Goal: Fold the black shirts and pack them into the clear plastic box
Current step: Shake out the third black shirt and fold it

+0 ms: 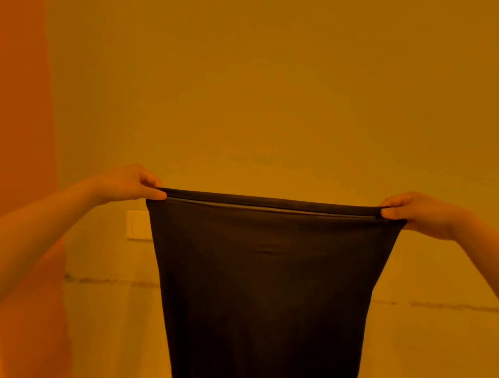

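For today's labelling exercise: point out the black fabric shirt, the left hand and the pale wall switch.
black fabric shirt [265,284]: head view, middle of the hanging cloth.
left hand [130,183]: head view, back of the hand.
pale wall switch [137,224]: head view, plate's visible face.

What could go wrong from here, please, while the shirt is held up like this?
Each hand, left hand and right hand, only pinches a top corner of the shirt, so a corner might slip and undo the fold. The shirt hangs below the frame edge, so its lower end could drag or bunch unseen.
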